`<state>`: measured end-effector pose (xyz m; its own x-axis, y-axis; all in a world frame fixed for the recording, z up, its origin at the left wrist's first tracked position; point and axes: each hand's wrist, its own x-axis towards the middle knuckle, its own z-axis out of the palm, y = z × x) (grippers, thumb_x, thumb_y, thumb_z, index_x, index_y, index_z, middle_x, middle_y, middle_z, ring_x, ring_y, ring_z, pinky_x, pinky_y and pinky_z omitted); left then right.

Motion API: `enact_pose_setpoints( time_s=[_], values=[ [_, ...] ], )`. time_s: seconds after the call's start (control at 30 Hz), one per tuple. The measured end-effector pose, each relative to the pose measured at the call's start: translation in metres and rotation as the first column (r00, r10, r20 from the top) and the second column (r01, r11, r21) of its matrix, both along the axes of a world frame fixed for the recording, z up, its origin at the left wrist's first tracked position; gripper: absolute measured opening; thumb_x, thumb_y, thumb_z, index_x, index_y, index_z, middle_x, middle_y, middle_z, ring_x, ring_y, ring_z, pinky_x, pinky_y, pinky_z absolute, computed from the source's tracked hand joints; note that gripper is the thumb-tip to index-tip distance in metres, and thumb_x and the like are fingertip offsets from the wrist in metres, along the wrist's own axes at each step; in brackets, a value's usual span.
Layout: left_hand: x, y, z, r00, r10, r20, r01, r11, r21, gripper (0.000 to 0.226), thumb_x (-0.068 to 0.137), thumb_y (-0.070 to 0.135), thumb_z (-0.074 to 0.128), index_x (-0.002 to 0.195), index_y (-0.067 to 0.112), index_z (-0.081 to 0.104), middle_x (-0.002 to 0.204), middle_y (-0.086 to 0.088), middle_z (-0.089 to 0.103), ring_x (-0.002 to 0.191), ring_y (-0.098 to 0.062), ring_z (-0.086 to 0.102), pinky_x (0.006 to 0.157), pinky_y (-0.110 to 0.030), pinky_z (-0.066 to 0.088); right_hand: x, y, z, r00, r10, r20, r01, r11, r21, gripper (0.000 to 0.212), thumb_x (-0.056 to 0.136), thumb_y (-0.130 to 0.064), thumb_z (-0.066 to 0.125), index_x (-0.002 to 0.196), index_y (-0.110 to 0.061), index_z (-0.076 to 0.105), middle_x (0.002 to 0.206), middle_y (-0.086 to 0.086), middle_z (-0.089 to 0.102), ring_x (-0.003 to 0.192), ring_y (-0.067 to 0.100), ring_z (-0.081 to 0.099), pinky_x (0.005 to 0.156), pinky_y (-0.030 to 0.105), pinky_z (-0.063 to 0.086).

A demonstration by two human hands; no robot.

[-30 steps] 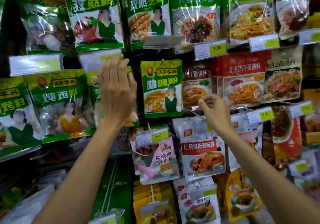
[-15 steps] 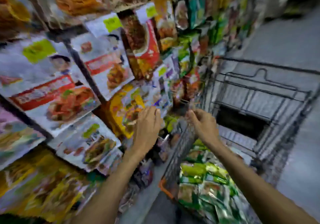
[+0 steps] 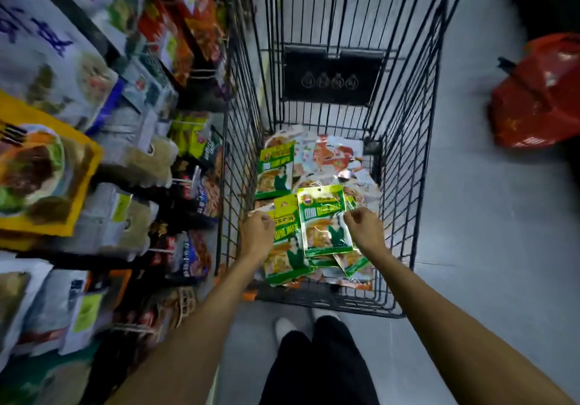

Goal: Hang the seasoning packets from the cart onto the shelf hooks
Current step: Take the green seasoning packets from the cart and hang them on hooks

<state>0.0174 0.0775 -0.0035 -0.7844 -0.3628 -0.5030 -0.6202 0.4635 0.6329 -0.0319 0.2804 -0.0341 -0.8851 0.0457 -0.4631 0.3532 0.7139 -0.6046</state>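
Grey shop floor (image 3: 470,232) is seen under a black wire cart (image 3: 408,169), which is parked just beside the hanging shelf packets (image 3: 201,197) on the left. The right grip (image 3: 364,225) is closed in a pinch on the right edge of the top green packet (image 3: 323,219). That packet is held face up over the heap, presumably so that its hanging end, turned away from the person, can be found. The left grip (image 3: 255,232) is curled at the left edge of a second green packet (image 3: 284,241), which is partly covered by the first; whether it is actually pinched cannot be told. Both grips are kept low inside the cart, at its near end, where the green packets are piled. A third green packet (image 3: 276,169) and pale and red packets (image 3: 332,153) are spread farther in. The cart is judged to be drawn close so that only a short reach to the hooks is needed. A red bag (image 3: 539,100) is set on the floor, well apart to the right.
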Motion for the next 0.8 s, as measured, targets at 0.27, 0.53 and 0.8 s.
enact_pose_setpoints(
  time_s=[0.27, 0.53, 0.8],
  values=[
    [0.012, -0.008, -0.1, 0.911, 0.127, 0.392, -0.156, 0.987, 0.042, 0.042, 0.094, 0.016, 0.058, 0.127, -0.008, 0.048, 0.104, -0.022, 0.059, 0.092, -0.028, 0.063, 0.062, -0.032, 0.042, -0.001, -0.01, -0.084, 0.981, -0.006, 0.192, -0.011, 0.996, 0.089, 0.05, 0.09, -0.035, 0.066, 0.113, 0.006, 0.048, 0.096, 0.016, 0.052, 0.093, 0.029, 0.052, 0.07, 0.032, 0.037],
    [0.013, 0.006, -0.124, 0.846, 0.383, 0.371, -0.376, 0.922, -0.093, 0.048, 0.084, 0.014, 0.071, 0.122, -0.008, 0.05, 0.122, -0.025, 0.057, 0.109, -0.036, 0.058, 0.08, -0.04, 0.047, -0.005, -0.031, -0.102, 0.97, -0.196, 0.147, 0.169, 0.969, 0.179, 0.066, 0.076, -0.029, 0.081, 0.123, 0.005, 0.049, 0.12, 0.021, 0.058, 0.112, 0.034, 0.056, 0.091, 0.04, 0.048],
    [0.01, 0.017, -0.117, 0.79, 0.511, 0.339, -0.581, 0.8, 0.149, 0.029, 0.073, 0.011, 0.082, 0.096, 0.002, 0.066, 0.103, -0.018, 0.069, 0.081, -0.022, 0.062, 0.062, -0.027, 0.048, -0.01, -0.015, -0.098, 0.889, -0.345, 0.302, 0.404, 0.901, -0.159, 0.027, 0.073, -0.016, 0.082, 0.09, -0.008, 0.062, 0.095, 0.014, 0.07, 0.09, 0.032, 0.066, 0.08, 0.047, 0.055]
  ],
)
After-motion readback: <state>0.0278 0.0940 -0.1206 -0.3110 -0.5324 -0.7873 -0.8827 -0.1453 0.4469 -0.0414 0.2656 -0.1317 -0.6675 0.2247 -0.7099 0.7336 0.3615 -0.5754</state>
